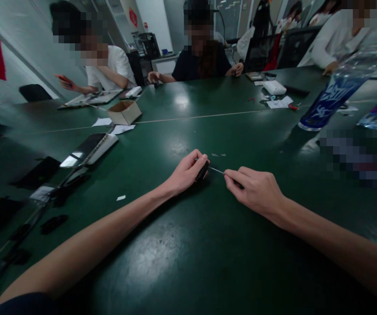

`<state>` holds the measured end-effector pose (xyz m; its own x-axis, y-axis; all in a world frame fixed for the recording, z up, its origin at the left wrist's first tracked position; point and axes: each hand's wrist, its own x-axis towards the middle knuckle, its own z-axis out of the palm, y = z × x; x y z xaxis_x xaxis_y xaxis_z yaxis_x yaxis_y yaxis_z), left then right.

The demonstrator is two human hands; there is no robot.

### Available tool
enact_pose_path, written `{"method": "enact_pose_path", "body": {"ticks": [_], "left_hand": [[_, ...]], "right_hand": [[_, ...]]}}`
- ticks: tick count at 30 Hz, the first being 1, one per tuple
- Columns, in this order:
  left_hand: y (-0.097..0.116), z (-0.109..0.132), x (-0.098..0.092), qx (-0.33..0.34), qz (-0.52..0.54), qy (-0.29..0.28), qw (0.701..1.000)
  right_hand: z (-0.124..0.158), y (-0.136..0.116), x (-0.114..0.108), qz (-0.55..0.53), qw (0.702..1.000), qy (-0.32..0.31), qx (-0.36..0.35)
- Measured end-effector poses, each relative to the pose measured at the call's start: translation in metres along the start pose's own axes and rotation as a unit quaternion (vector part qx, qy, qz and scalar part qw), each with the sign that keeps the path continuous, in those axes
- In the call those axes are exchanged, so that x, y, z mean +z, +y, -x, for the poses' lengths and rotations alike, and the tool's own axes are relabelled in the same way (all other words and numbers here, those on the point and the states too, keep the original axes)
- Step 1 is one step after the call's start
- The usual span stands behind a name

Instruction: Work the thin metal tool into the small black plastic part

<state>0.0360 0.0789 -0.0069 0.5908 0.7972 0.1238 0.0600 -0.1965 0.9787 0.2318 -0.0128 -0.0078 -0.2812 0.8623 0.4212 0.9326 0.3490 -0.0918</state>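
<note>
A small black object [202, 172] is gripped in my left hand [190, 168], its fingers curled round it just above the green table [162, 258]. My right hand [255, 188] pinches a slim tool with a thin metal shaft [216, 170], whose exact kind I cannot make out. The shaft points left, and its far end meets or nearly meets the right side of the black object. Fingers cover most of the tool's dark handle. Two tiny clear scraps [219, 155] lie on the table just beyond my hands.
On the left lie a tablet-like device [85, 148], dark cables and a white scrap [121, 198], with an open cardboard box [125, 113] behind. Bottles [334, 92] stand at the right. Other people sit across the table, near a white case [274, 87] and papers.
</note>
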Motion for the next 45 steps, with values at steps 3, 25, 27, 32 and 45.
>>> {"method": "enact_pose_path", "body": {"ticks": [3, 25, 27, 32, 45], "left_hand": [[0.001, 0.001, 0.001, 0.022, -0.031, 0.009, 0.999], [0.006, -0.008, -0.016, -0.07, 0.06, -0.128, 0.987], [0.006, -0.008, -0.016, -0.075, 0.063, -0.127, 0.987], [0.006, -0.009, -0.016, -0.059, 0.06, -0.121, 0.989], [0.003, -0.006, -0.014, -0.02, 0.032, -0.084, 0.996]], "right_hand": [[0.001, 0.0, 0.0, 0.007, 1.0, -0.01, -0.009], [-0.005, 0.028, 0.001, -0.031, 0.986, -0.004, -0.162], [-0.004, 0.024, 0.0, -0.042, 0.979, -0.012, -0.201], [-0.001, 0.014, -0.002, -0.04, 0.973, -0.019, -0.228], [-0.007, 0.014, 0.003, -0.015, 1.0, 0.003, -0.02]]}}
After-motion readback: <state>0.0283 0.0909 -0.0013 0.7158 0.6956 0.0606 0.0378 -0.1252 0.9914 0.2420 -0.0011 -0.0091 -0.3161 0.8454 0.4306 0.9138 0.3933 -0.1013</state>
